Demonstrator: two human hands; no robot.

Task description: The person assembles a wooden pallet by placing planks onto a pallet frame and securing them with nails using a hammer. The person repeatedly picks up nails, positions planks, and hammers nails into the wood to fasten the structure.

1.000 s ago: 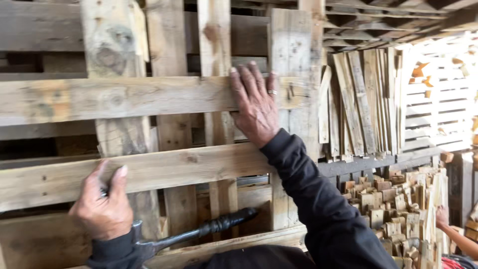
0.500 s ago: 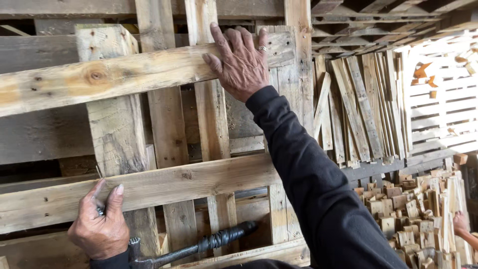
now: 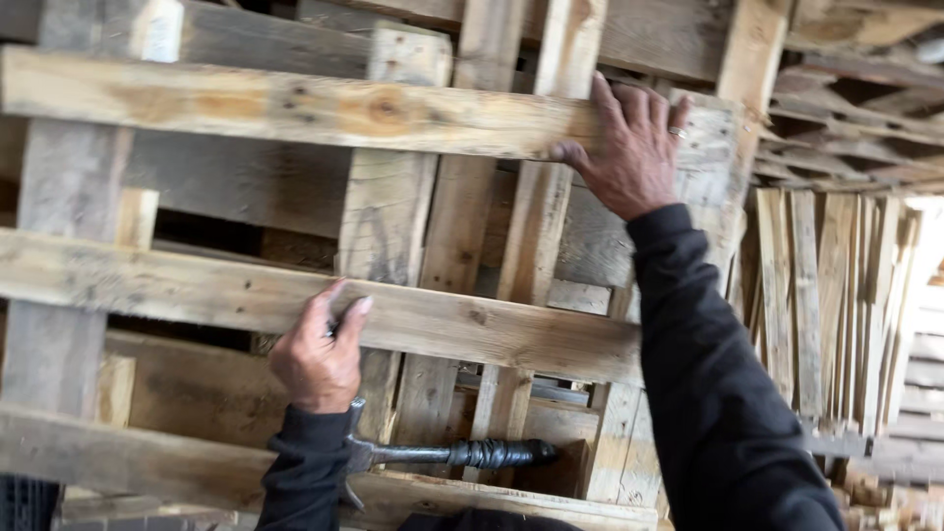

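A wooden pallet stands upright in front of me, its horizontal slats crossing vertical boards. My right hand, with a ring on one finger, lies flat with spread fingers on the right end of the upper slat. My left hand grips the lower edge of the middle slat, fingers curled behind it. Just below my left wrist a dark metal hammer with a wrapped handle lies across the bottom boards. Both arms wear dark sleeves.
More pallets stand stacked behind this one. To the right, a bundle of thin upright wooden boards leans together, with more stacked wood at the far right edge.
The view has shifted left and closer. My right hand stays pressed on the upper slat while my left hand has moved right along the middle slat.
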